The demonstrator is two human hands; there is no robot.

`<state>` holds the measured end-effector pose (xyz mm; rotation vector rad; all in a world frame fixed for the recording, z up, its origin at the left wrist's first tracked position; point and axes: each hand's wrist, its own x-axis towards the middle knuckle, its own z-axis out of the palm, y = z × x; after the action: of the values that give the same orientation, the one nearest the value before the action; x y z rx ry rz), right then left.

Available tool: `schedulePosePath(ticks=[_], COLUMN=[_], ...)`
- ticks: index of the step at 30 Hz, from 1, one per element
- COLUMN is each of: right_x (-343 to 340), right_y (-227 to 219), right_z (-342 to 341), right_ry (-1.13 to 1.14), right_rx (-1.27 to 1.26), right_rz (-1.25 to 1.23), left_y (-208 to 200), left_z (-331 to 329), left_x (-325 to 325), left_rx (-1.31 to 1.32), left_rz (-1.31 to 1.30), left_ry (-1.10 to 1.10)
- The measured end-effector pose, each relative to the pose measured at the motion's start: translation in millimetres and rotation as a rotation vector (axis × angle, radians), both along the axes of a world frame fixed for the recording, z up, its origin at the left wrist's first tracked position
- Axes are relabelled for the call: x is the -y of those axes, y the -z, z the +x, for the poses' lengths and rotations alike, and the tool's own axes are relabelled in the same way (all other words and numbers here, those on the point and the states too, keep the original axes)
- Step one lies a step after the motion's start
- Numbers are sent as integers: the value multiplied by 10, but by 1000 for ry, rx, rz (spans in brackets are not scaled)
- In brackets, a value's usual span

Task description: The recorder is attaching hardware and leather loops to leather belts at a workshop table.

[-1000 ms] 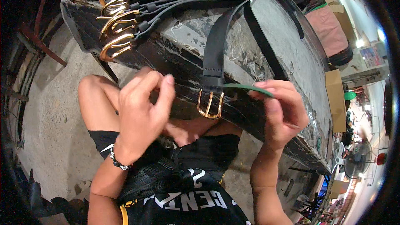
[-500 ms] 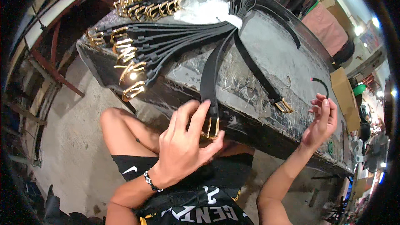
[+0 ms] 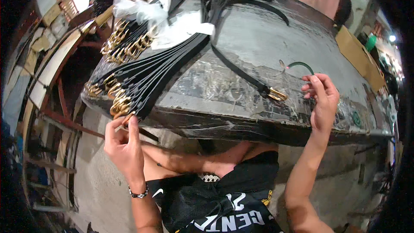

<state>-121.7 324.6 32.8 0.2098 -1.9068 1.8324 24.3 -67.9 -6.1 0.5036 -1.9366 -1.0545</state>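
Note:
A bundle of black belts (image 3: 170,62) fans out across the table, bound by a white wrap (image 3: 206,29) and ending in gold buckles (image 3: 118,97) at the near left edge. My left hand (image 3: 125,149) pinches a belt buckle (image 3: 128,118) at the near end of that fan; its fingers partly hide it. Apart from the rest, a single belt (image 3: 235,69) runs right to its gold buckle (image 3: 277,94). My right hand (image 3: 324,101), raised over the table's right side, pinches a thin dark curved cord (image 3: 302,64) with a pink tip.
The worn dark table (image 3: 263,30) has a thick front edge just before my legs. Another group of buckled belts (image 3: 129,45) lies far left beside crumpled clear plastic (image 3: 144,8). A green coil (image 3: 356,118) lies near the right edge. A cardboard piece (image 3: 360,58) stands at the right.
My left hand has moved left with the belt from the middle to the fan's near end. My right hand keeps the cord. The view has shifted, showing more of the far left.

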Motion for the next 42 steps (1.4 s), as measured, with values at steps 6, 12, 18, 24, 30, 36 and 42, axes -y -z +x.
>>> schedulePosePath(ticks=[6, 12, 18, 24, 30, 36, 42], right_x=[27, -42, -23, -31, -4, -60, 79], right_y=[32, 15, 10, 49, 20, -34, -196], right_z=[-5, -9, -24, -1, 8, 57, 194], right_ry=[-51, -54, -62, -41, -64, -264, -585], right_rx=[6, 18, 19, 32, 36, -39, -2], right_rz=[-39, -87, -94, -112, -172, -104, 303], left_y=[-12, -130, -532, -614, -679, -425, 143], left_z=[44, 147, 56, -779, -760, -207, 72], left_x=[15, 65, -840, -1751, -1515, -984, -866], left_rx=[-107, -107, -108, -154, -170, -184, -189], left_rz=[142, 42, -338, -929, -891, -663, -436], left_ry=[217, 264, 262, 654, 694, 526, 599])
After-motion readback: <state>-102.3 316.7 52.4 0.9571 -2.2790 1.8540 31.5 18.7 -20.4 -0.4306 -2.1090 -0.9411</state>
